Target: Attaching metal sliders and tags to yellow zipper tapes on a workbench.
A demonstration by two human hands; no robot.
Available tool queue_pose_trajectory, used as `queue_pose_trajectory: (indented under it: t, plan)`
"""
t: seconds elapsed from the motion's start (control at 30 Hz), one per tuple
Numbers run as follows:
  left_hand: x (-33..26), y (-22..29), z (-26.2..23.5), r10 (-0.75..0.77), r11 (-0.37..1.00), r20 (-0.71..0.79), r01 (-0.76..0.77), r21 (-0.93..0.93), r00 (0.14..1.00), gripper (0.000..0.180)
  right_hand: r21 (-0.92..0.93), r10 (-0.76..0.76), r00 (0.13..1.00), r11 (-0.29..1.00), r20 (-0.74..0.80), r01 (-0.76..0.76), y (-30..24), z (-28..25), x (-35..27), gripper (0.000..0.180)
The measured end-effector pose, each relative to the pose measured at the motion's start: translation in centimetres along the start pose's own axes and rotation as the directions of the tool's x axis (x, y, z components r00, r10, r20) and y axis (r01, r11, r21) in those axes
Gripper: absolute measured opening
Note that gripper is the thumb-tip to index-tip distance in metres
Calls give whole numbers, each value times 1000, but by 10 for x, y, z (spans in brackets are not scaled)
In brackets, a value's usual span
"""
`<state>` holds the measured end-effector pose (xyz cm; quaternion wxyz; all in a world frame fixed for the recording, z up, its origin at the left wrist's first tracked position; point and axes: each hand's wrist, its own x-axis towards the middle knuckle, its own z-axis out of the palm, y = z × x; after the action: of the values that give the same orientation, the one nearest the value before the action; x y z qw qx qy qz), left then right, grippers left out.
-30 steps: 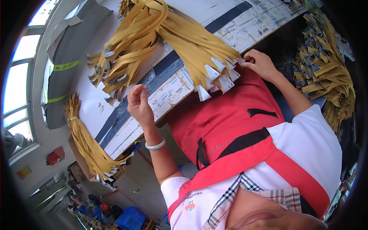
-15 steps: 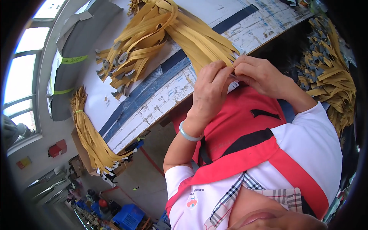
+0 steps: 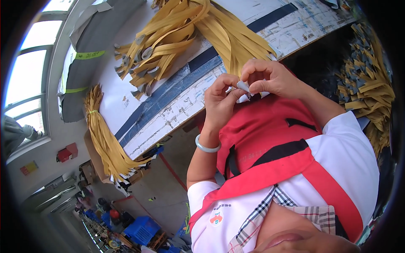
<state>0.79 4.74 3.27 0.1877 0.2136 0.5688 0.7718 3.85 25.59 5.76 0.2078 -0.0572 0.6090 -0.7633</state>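
left hand [image 3: 220, 98] and right hand [image 3: 273, 79], fingers curled nearly closed, pinch a pale tab [image 3: 243, 86].

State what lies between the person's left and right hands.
In the head view, a small white tab lies between the left hand and the right hand, at their fingertips.

Long yellow strips [image 3: 230, 40] lie fanned together; a white tab [image 3: 243, 86] slants, pinched.
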Motion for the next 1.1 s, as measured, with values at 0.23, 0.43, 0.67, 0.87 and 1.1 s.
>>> queue_pose_trajectory:
  t: [0.23, 0.43, 0.67, 0.87, 1.1]
  plan:
    - [-3, 2, -12, 57, 996, 111, -49, -74, 992, 14, -221, -203, 961, 945, 190, 243, -8, 0, 13, 16]
    - [-7, -1, -1, 115, 993, -91, -115, 7, 989, 12, -232, -5, 999, 973, 40, 14, -21, 10, 16, 18]
    - [-17, -29, 12, 320, 889, -258, -195, 413, 911, 17, -820, -465, 885, 522, -41, 236, 20, 1, 40, 19]
    - [3, 11, 5, 248, 921, -218, -160, 356, 944, 37, -520, -461, 867, 796, -191, 309, 25, -22, 26, 4]
    - [5, 6, -22, -60, 974, 40, 50, 223, 997, 41, -413, -509, 857, 765, 83, 494, 30, -5, 24, 5]
